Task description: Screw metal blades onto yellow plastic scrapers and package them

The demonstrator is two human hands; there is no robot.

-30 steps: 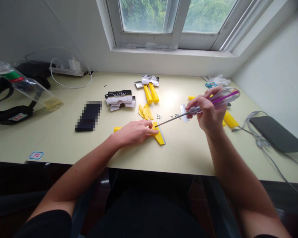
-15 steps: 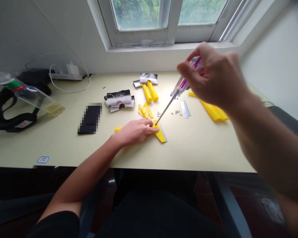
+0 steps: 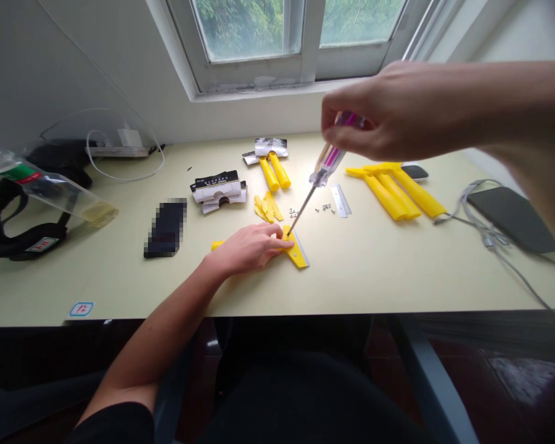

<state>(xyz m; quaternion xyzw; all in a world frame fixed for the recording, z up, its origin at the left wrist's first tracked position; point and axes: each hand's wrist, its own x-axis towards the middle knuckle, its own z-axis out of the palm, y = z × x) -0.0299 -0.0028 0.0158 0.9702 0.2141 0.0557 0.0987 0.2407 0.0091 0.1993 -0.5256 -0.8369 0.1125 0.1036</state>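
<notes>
My right hand (image 3: 370, 120) is closed round the clear and purple handle of a screwdriver (image 3: 327, 165). The shaft slants down to the left, its tip on the head of a yellow scraper (image 3: 296, 251) with a metal blade along its edge. Lying over the scraper's handle, my left hand (image 3: 254, 248) presses it to the table, fingers closed about it near the head. Just beyond are small yellow plastic pieces (image 3: 269, 207), nuts (image 3: 294, 213), several screws (image 3: 326, 208) and loose metal blades (image 3: 341, 201).
Yellow scraper handles (image 3: 393, 191) lie at the right, by a dark flat device (image 3: 513, 219) and grey cables (image 3: 488, 237). Two more yellow handles (image 3: 275, 171) and folded cardboard packaging (image 3: 218, 190) lie behind. At the left are a black phone (image 3: 166, 228) and a tilted plastic bottle (image 3: 60, 188).
My right wrist and forearm have swung up and round, turning with the screwdriver, which uncovers the yellow handles and cables at the right. The left hand stays on the scraper.
</notes>
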